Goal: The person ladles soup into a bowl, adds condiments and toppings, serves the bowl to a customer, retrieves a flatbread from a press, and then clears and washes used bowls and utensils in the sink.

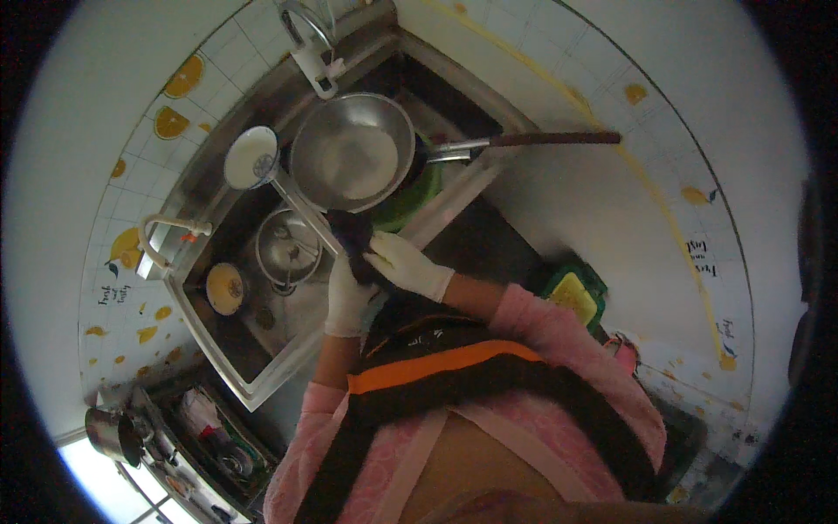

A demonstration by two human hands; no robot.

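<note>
Both my hands wear pale gloves and meet over the divider of the steel double sink. A dark, soft-looking item (pixel 351 237), perhaps a cloth, is bunched between them. My right hand (pixel 407 264) pinches its right side with the fingertips. My left hand (pixel 350 298) is against its lower left side, with its fingers partly hidden behind it. Just beyond the item, a steel wok (pixel 357 154) rests over the right basin, its dark handle pointing right. A white bowl (pixel 247 160) stands at the far end of the sink divider (pixel 304 213).
In the left basin are a round steel pan or lid (pixel 288 245) and a small bowl (pixel 224 289). Part of a green basin (pixel 419 203) shows under the wok. Two faucets (pixel 314 62) (pixel 173 223) reach over the sink. A yellow sponge (pixel 574 296) lies to the right.
</note>
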